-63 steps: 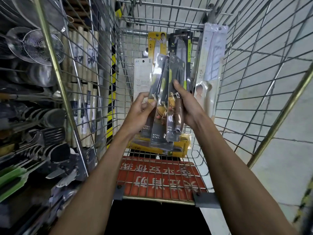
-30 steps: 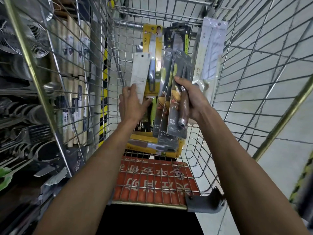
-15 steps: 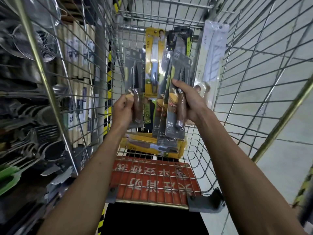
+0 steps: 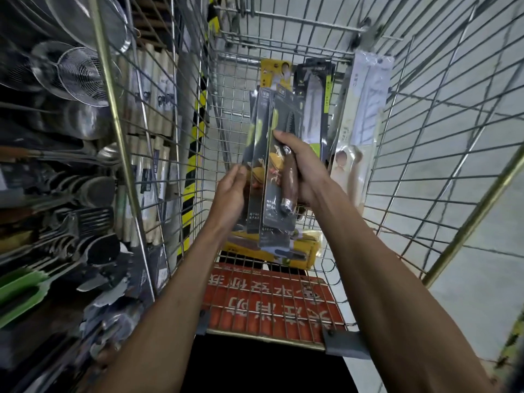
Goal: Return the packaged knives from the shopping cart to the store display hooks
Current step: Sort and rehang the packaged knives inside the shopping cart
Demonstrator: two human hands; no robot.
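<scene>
**A:** What is nearest in the silver wire shopping cart (image 4: 467, 226)?

**B:** A red plastic seat flap with white lettering (image 4: 272, 304) lies flat at the near end. Just beyond it, a yellow packaged knife (image 4: 300, 248) lies on the cart floor.

**A:** And the hands?

**B:** Both are raised above that yellow pack, between the cart walls. The right hand (image 4: 307, 171) has its grip clenched on a fanned stack of dark grey packaged knives (image 4: 279, 199), with the thumb across the front card. The left hand (image 4: 229, 194) pinches the stack's left edge, thumb in front.

**A:** How do those packs look?

**B:** They are long, narrow cards held upright, with a glossy sheen. The front one shows a dark serrated blade above a brown wooden handle with a metal cap. A yellow-green stripe runs up the card.

**A:** Farther in?

**B:** A yellow-carded knife (image 4: 276, 73) and a black card with green edging (image 4: 313, 92) stand at the far end. A tall white packaged knife (image 4: 365, 109) leans on the right wall. Outside the cart on the left, steel mesh strainers (image 4: 82, 75) hang on store shelving.
</scene>
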